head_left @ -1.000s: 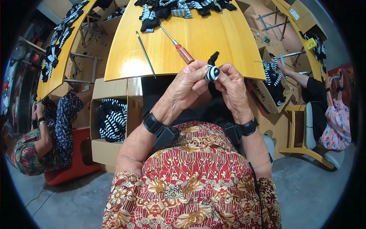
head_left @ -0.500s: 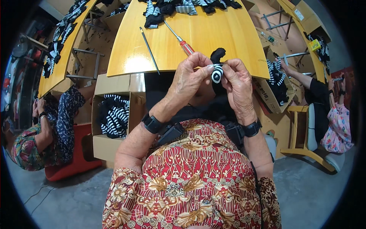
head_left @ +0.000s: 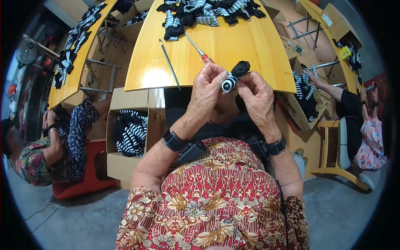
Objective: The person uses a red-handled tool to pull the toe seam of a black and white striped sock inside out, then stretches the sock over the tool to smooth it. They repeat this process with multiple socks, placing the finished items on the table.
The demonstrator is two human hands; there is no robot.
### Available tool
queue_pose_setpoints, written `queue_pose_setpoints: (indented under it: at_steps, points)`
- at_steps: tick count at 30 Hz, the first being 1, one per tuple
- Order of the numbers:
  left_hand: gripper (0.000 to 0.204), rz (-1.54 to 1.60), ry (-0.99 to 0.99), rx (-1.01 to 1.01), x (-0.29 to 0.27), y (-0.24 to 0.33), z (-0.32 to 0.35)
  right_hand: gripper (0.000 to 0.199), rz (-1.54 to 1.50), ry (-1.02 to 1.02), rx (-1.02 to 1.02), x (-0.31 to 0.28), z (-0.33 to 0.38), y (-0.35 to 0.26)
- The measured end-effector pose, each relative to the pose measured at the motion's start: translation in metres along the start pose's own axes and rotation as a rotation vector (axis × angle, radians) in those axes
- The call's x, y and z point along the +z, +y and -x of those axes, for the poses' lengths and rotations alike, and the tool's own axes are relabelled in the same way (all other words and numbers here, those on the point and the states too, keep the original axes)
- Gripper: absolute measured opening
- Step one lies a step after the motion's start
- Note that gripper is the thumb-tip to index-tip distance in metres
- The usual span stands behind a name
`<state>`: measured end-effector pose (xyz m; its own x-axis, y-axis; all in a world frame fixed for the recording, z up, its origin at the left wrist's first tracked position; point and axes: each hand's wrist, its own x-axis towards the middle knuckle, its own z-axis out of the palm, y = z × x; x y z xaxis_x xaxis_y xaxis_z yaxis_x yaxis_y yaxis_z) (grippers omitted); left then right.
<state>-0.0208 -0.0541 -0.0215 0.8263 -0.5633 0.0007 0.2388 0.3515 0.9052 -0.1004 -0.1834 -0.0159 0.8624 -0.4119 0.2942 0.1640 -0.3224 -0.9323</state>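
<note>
Just past the near edge of the yellow table (head_left: pixel 250 50), a black-and-white striped sock (head_left: pixel 228 84) is bunched between my two hands. Its rolled striped end faces me, and its black part sticks up to the far right. My left hand (head_left: pixel 206 89) pinches the left side between thumb and fingers. On the other side my right hand (head_left: pixel 259 96) has its fingertips closed at the edge of the bunch, where the black part meets the stripes. A screwdriver with a red handle (head_left: pixel 206 58) lies beyond my left hand. Left of it is a thin dark rod (head_left: pixel 170 64).
More striped and black socks (head_left: pixel 208 14) are heaped at the table's far end. An open cardboard box (head_left: pixel 129 100) of socks stands at my left, another (head_left: pixel 293 112) at my right. People sit at side tables, one on a red chair (head_left: pixel 83 183).
The whole view has shifted slightly, with the table now lower in it. The bunched sock has turned, its rolled end moving left and its black part leaning further right. Both hands keep their pinch.
</note>
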Motion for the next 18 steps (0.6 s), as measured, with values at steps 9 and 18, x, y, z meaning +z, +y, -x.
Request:
queue_pose_setpoints:
  at_steps: [9, 18]
  points:
    - [0.010, 0.101, -0.064, -0.239, -0.001, -0.002, 0.003, 0.006, -0.134, 0.097, 0.024, -0.003, -0.001, 0.004]
    - [0.009, 0.241, -0.051, -0.095, -0.009, -0.019, -0.007, 0.004, -0.394, 0.033, 0.220, -0.001, -0.005, 0.013]
